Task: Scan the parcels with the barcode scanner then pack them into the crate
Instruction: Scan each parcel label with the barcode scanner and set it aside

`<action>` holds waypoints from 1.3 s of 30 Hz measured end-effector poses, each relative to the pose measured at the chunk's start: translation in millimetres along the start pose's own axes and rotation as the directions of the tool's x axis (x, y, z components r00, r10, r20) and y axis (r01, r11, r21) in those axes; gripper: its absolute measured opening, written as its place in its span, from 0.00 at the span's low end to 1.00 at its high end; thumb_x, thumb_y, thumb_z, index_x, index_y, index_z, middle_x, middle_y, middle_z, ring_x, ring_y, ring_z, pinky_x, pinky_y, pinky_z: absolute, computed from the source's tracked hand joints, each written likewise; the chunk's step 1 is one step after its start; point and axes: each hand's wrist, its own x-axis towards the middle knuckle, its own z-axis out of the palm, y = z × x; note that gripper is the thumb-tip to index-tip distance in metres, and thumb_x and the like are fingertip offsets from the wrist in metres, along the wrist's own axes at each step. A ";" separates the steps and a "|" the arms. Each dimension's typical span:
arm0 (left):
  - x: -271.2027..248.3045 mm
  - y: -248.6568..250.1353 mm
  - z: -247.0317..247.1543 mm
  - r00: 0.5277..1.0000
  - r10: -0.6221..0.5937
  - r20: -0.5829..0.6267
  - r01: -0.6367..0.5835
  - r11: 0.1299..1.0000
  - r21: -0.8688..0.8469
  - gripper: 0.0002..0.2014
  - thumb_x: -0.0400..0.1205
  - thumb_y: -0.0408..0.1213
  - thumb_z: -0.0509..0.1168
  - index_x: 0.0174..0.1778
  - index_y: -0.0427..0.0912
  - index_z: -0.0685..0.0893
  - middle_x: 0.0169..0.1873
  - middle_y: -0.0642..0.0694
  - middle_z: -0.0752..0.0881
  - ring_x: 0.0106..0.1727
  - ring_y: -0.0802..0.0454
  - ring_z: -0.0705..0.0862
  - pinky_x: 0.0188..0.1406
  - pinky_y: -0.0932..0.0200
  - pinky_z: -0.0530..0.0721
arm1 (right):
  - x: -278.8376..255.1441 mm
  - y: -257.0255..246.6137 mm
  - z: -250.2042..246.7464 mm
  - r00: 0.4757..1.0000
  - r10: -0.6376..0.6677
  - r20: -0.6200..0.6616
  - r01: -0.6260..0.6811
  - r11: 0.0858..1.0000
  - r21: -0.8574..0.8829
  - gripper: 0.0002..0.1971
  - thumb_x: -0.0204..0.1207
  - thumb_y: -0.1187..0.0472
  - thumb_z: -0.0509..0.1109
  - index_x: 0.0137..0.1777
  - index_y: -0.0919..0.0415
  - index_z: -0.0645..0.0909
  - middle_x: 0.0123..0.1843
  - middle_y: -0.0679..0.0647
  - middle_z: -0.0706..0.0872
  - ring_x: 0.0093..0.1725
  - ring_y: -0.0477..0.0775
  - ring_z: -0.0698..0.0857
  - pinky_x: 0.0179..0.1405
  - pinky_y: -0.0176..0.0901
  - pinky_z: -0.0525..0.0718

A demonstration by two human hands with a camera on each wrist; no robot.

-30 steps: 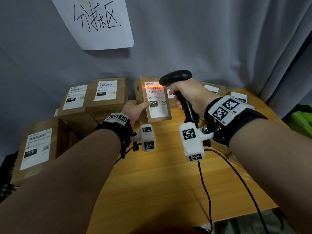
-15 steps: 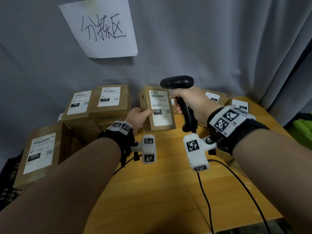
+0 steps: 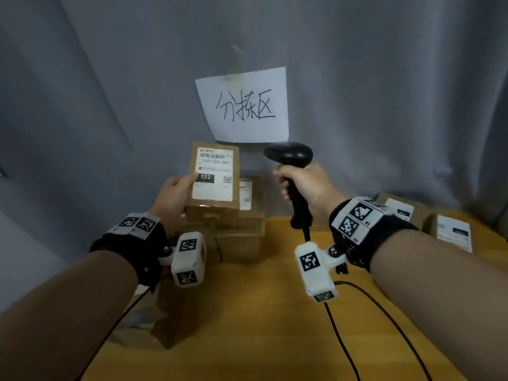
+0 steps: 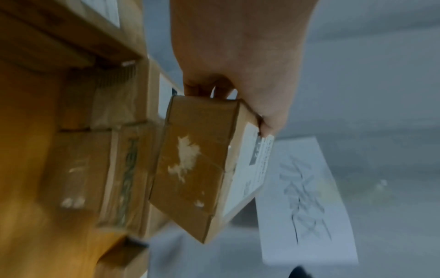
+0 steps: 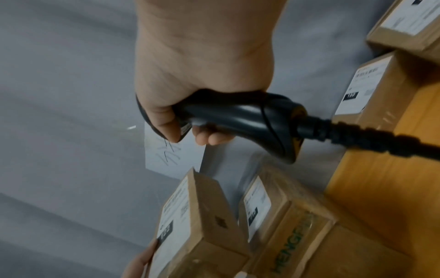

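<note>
A grey curtain hangs behind a wooden table, a handwritten paper sign fixed to it. Stacked cardboard parcels sit at the table's back edge, more at the far right. The left hand grasps a small labelled parcel marked 122, raised clear above the stack, label toward the camera. The right hand is clenched round the black barcode scanner handle, just right of that parcel; its cable trails over the table.
</note>
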 end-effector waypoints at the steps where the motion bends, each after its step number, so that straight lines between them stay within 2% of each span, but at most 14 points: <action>1: 6.2 0.8 -12.4 0.999 -0.002 -0.049 0.002 1.000 -0.006 0.16 0.83 0.47 0.65 0.59 0.38 0.78 0.44 0.43 0.87 0.42 0.47 0.88 0.43 0.49 0.88 | 5.3 2.1 10.2 1.000 0.012 0.006 -0.011 1.000 -0.024 0.04 0.74 0.66 0.74 0.43 0.67 0.82 0.30 0.55 0.81 0.24 0.51 0.78 0.27 0.41 0.79; 4: 32.3 -2.2 -46.1 0.987 0.000 -0.158 0.001 1.000 0.011 0.15 0.83 0.46 0.65 0.58 0.39 0.76 0.42 0.43 0.85 0.40 0.47 0.85 0.40 0.50 0.86 | 21.0 9.0 37.7 0.998 0.037 0.043 -0.033 0.995 -0.092 0.06 0.75 0.66 0.73 0.39 0.65 0.80 0.27 0.55 0.80 0.24 0.52 0.78 0.27 0.41 0.79; 7: 58.0 -15.1 -62.8 0.986 -0.042 -0.159 0.056 0.995 0.079 0.18 0.83 0.48 0.64 0.61 0.38 0.80 0.59 0.36 0.86 0.50 0.43 0.84 0.55 0.48 0.85 | 35.1 22.4 62.3 0.998 0.047 0.051 -0.037 0.985 -0.169 0.07 0.74 0.64 0.74 0.37 0.66 0.81 0.26 0.56 0.81 0.25 0.53 0.80 0.28 0.42 0.81; 8: 63.9 -19.2 -63.4 0.990 -0.052 -0.132 0.067 0.991 0.117 0.20 0.83 0.48 0.63 0.65 0.38 0.80 0.64 0.35 0.84 0.52 0.45 0.83 0.57 0.49 0.82 | 38.4 27.1 69.1 0.998 0.050 0.050 -0.040 0.982 -0.186 0.08 0.74 0.64 0.74 0.36 0.66 0.81 0.27 0.57 0.81 0.25 0.53 0.80 0.29 0.43 0.82; 10: 77.7 -26.3 -59.2 0.994 -0.057 -0.097 0.074 0.979 0.189 0.23 0.85 0.48 0.61 0.70 0.36 0.78 0.68 0.34 0.81 0.58 0.43 0.83 0.59 0.48 0.80 | 45.0 36.1 79.1 0.997 0.057 0.052 -0.046 0.981 -0.190 0.07 0.74 0.65 0.74 0.36 0.66 0.82 0.28 0.57 0.82 0.25 0.52 0.81 0.28 0.42 0.82; 13: 92.5 -33.9 -46.4 0.998 -0.004 -0.070 0.032 0.909 0.416 0.23 0.87 0.48 0.58 0.68 0.32 0.80 0.66 0.32 0.82 0.66 0.34 0.81 0.66 0.46 0.79 | 52.3 45.7 86.8 0.996 0.070 0.048 -0.058 0.975 -0.213 0.07 0.73 0.66 0.74 0.36 0.66 0.81 0.28 0.58 0.81 0.23 0.52 0.80 0.24 0.40 0.80; 15: 98.1 -38.1 -41.2 0.998 0.030 -0.058 0.009 0.819 0.574 0.23 0.87 0.46 0.56 0.65 0.30 0.82 0.64 0.31 0.83 0.64 0.33 0.81 0.65 0.46 0.78 | 56.2 50.4 89.3 0.996 0.078 0.047 -0.066 0.972 -0.227 0.06 0.74 0.64 0.74 0.40 0.66 0.82 0.30 0.57 0.82 0.23 0.51 0.80 0.24 0.39 0.81; 18: 107.2 -38.8 -38.7 0.995 0.073 -0.064 -0.014 0.759 0.651 0.20 0.86 0.43 0.58 0.58 0.29 0.85 0.59 0.30 0.86 0.59 0.33 0.83 0.61 0.46 0.79 | 60.8 54.7 90.4 0.994 0.091 0.055 -0.075 0.969 -0.234 0.05 0.74 0.64 0.74 0.44 0.65 0.82 0.32 0.57 0.83 0.24 0.51 0.80 0.26 0.40 0.81; 20: 108.1 -31.7 -36.1 0.991 0.097 -0.093 -0.015 0.764 0.645 0.16 0.84 0.40 0.61 0.54 0.29 0.85 0.57 0.31 0.86 0.55 0.35 0.84 0.56 0.48 0.80 | 62.6 55.6 90.0 0.994 0.094 0.057 -0.078 0.969 -0.236 0.04 0.74 0.64 0.74 0.43 0.63 0.81 0.32 0.56 0.83 0.24 0.51 0.80 0.25 0.40 0.81; 22: 103.8 -22.0 -29.8 0.984 0.138 -0.117 -0.032 0.769 0.639 0.15 0.84 0.38 0.60 0.59 0.29 0.82 0.60 0.30 0.84 0.56 0.36 0.83 0.54 0.50 0.78 | 63.4 54.6 88.7 0.994 0.096 0.055 -0.080 0.967 -0.243 0.04 0.74 0.64 0.74 0.42 0.63 0.81 0.32 0.56 0.83 0.24 0.50 0.80 0.26 0.39 0.81; 26: 89.9 -4.5 -8.1 0.951 0.292 -0.104 -0.162 0.754 0.637 0.19 0.85 0.39 0.61 0.68 0.32 0.76 0.66 0.34 0.80 0.67 0.37 0.79 0.67 0.48 0.76 | 62.4 49.5 79.7 0.996 0.084 0.038 -0.074 0.973 -0.218 0.05 0.74 0.64 0.75 0.43 0.66 0.83 0.33 0.58 0.85 0.24 0.51 0.82 0.26 0.40 0.82; 31: 63.3 11.3 37.3 0.934 0.358 -0.005 -0.297 0.783 0.547 0.18 0.83 0.41 0.63 0.67 0.36 0.77 0.63 0.38 0.82 0.64 0.40 0.81 0.66 0.50 0.78 | 48.8 35.7 44.3 0.998 0.060 -0.018 -0.062 0.980 -0.188 0.06 0.74 0.64 0.73 0.39 0.65 0.81 0.28 0.55 0.82 0.24 0.51 0.80 0.29 0.42 0.81; 35: 33.9 15.1 86.0 0.917 0.382 0.113 -0.382 0.761 0.524 0.16 0.83 0.40 0.63 0.65 0.36 0.79 0.61 0.38 0.84 0.65 0.42 0.81 0.67 0.54 0.75 | 31.0 24.8 -4.5 0.996 0.041 -0.074 -0.051 0.990 -0.134 0.05 0.73 0.66 0.73 0.40 0.64 0.80 0.27 0.55 0.80 0.24 0.52 0.78 0.30 0.45 0.80; 39: -0.7 10.5 136.9 0.898 0.372 0.236 -0.441 0.782 0.441 0.15 0.84 0.37 0.63 0.64 0.34 0.79 0.57 0.37 0.84 0.61 0.43 0.82 0.58 0.62 0.74 | 7.2 18.8 -73.2 0.986 0.053 -0.159 -0.075 0.988 -0.137 0.05 0.74 0.65 0.73 0.45 0.66 0.81 0.31 0.56 0.81 0.25 0.51 0.79 0.27 0.42 0.81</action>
